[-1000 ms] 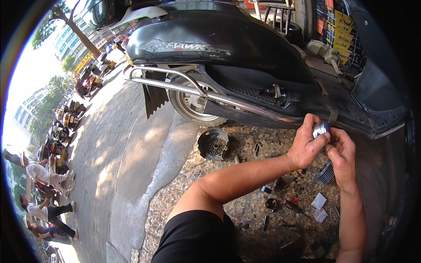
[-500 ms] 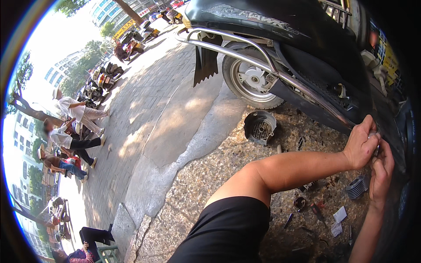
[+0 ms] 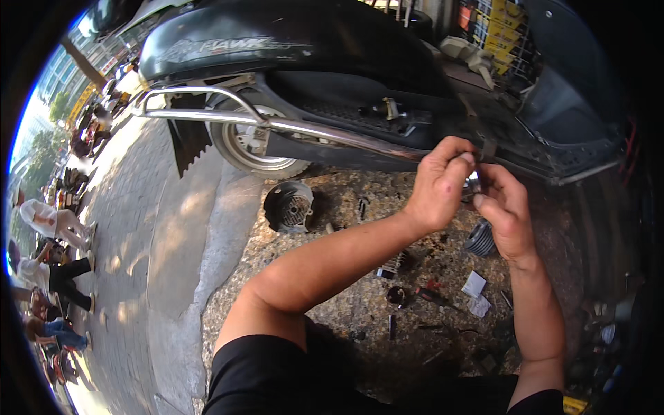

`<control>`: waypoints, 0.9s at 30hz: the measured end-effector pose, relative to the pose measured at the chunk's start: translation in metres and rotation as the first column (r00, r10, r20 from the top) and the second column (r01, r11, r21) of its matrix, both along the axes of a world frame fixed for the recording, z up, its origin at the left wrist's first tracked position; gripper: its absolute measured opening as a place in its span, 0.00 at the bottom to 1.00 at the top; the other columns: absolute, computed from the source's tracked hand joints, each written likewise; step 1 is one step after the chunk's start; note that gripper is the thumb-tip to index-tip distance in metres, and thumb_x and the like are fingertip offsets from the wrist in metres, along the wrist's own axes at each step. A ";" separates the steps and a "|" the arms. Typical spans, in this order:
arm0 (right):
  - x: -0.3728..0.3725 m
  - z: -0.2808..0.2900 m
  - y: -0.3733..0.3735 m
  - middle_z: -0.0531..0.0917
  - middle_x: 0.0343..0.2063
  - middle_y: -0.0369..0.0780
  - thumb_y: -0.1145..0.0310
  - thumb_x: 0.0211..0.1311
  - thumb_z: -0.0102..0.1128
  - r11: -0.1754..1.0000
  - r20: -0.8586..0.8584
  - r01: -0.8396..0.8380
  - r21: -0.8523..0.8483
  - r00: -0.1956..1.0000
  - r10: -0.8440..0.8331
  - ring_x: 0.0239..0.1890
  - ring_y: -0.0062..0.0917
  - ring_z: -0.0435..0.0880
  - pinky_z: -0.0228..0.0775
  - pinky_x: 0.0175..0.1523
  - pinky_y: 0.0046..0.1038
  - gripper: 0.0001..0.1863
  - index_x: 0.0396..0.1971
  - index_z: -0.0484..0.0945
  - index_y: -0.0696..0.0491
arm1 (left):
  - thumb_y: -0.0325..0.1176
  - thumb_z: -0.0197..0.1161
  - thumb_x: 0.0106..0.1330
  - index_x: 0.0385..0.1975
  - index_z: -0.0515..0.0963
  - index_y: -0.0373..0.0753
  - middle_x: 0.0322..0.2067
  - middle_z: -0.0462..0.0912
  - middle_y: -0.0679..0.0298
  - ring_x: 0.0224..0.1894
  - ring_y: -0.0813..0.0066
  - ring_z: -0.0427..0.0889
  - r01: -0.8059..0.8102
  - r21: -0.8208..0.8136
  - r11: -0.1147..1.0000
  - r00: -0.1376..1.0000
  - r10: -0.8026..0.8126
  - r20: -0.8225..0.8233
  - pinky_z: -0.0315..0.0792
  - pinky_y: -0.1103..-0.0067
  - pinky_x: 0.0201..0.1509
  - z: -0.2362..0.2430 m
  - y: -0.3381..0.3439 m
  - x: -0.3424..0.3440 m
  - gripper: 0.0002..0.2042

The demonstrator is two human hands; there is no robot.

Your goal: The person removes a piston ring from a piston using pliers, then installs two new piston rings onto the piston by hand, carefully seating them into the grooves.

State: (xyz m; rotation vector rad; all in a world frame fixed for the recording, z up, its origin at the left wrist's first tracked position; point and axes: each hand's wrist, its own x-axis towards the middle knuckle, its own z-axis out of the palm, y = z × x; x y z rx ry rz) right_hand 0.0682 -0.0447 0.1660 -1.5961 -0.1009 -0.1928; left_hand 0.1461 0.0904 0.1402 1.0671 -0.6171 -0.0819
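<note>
My left hand (image 3: 439,187) and my right hand (image 3: 508,214) meet in front of a dark scooter (image 3: 290,52), just beyond its chrome side rail (image 3: 332,137). Both are closed on one small, shiny metal part (image 3: 473,182). Fingers cover most of it, so its exact kind does not show. Close to my right wrist, a grey finned engine cylinder (image 3: 479,239) rests on the ground. A round black cover with a grille (image 3: 288,207) lies by the rear wheel (image 3: 257,142), left of my left forearm.
Below my hands, a screwdriver (image 3: 436,298), pieces of white paper (image 3: 474,284), a round metal part (image 3: 396,296) and another ribbed part (image 3: 392,265) are scattered over rough, stained ground. A loose fitting (image 3: 391,108) sits on the footboard. Several people sit along the far left pavement.
The view has swung right, so the scooter and ground parts sit further left. My hands stay together on the metal part, now nearer the middle, with more of its shine showing.
</note>
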 end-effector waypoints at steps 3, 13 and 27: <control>-0.001 0.003 -0.002 0.78 0.39 0.37 0.78 0.57 0.59 0.999 -0.029 -0.006 -0.039 1.000 0.005 0.38 0.16 0.77 0.70 0.43 0.20 0.19 0.50 0.73 0.65 | 0.34 0.46 0.71 0.43 0.74 0.34 0.27 0.77 0.66 0.27 0.84 0.70 0.090 0.037 0.995 0.987 -0.084 -0.139 0.65 0.84 0.30 0.003 0.005 -0.003 0.13; 0.001 -0.004 -0.006 0.82 0.34 0.40 0.74 0.54 0.62 1.000 -0.032 0.014 -0.019 0.999 -0.015 0.33 0.17 0.81 0.75 0.38 0.22 0.18 0.44 0.75 0.68 | 0.42 0.45 0.69 0.44 0.74 0.36 0.27 0.77 0.65 0.22 0.82 0.71 0.093 0.136 0.986 0.969 -0.058 -0.242 0.62 0.83 0.20 0.005 0.003 -0.009 0.17; -0.003 -0.007 -0.015 0.82 0.36 0.39 0.74 0.57 0.63 0.996 -0.094 -0.050 0.079 0.994 0.058 0.38 0.18 0.81 0.75 0.43 0.22 0.17 0.44 0.76 0.68 | 0.44 0.47 0.70 0.45 0.74 0.36 0.29 0.77 0.64 0.23 0.80 0.72 0.076 0.193 0.978 0.970 -0.028 -0.240 0.63 0.83 0.20 -0.002 -0.005 -0.008 0.18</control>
